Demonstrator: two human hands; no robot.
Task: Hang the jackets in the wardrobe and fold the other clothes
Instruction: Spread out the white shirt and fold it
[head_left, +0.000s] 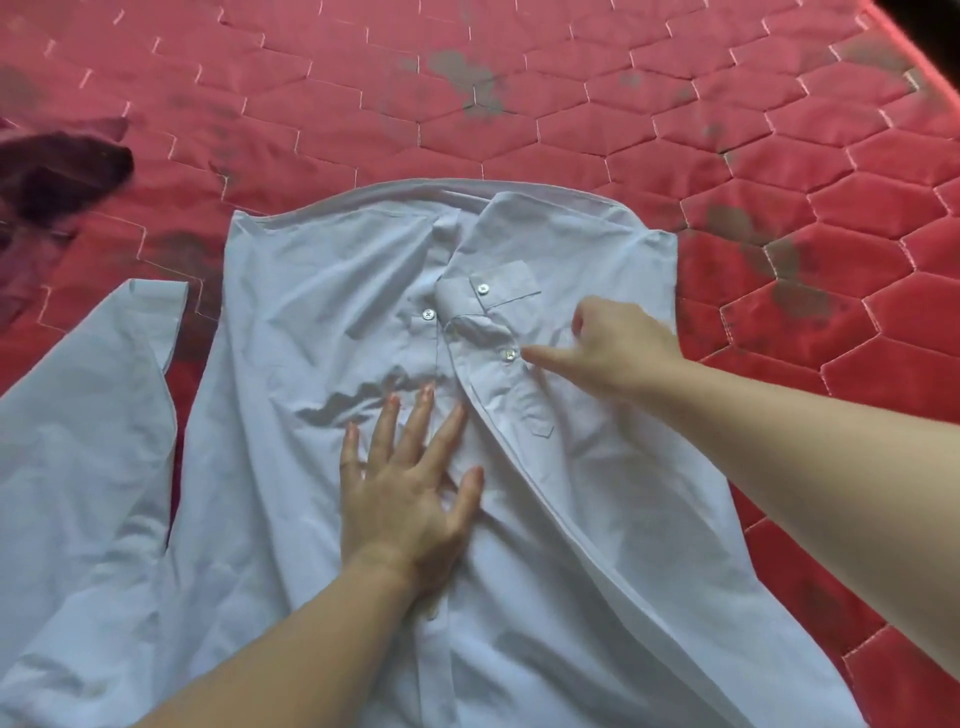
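So we've got a pale blue button-up shirt (322, 467) spread out on a red quilted mattress (571, 104), thin crisp cotton with soft creases all over and small white buttons. The mattress cover is satiny, stitched in hexagons, with dull grey stains here and there. Our left hand (410, 483) lies flat on the shirt's middle, fingers straight and fanned out, pressing the cloth down. Our right hand (618, 348) sits near the folded-in cuff (488, 296), fingers curled under and the thumb poking toward a button (508, 354); we can't tell if it's actually pinching fabric. One sleeve (88, 415) trails off to the left. Lots of bare mattress beyond the collar and to the right. A dark maroon garment (57, 176) is bunched at the left edge.
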